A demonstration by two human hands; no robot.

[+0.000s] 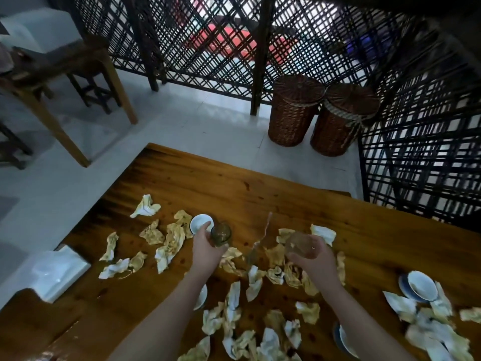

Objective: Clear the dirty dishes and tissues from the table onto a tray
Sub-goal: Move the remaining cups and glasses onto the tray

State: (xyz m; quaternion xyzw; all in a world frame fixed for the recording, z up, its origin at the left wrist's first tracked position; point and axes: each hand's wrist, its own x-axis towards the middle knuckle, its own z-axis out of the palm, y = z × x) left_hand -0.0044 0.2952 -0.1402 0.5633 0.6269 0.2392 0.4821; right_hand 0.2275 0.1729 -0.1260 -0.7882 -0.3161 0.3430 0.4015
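Note:
My left hand grips a greenish drinking glass above the wooden table. Just beyond it sits a small white bowl. A clear glass is held in my right hand. Between the hands lies a blurred spoon or fork. Several stained, crumpled tissues cover the table. Two stacked white bowls stand at the right edge, another dish sits near my right forearm, and a white dish peeks from under my left forearm. No tray is visible.
A white napkin pack rests on the table's left edge. Two lidded wicker baskets stand on the tiled floor beyond the table, against a dark lattice screen. Another wooden table with stools stands at far left.

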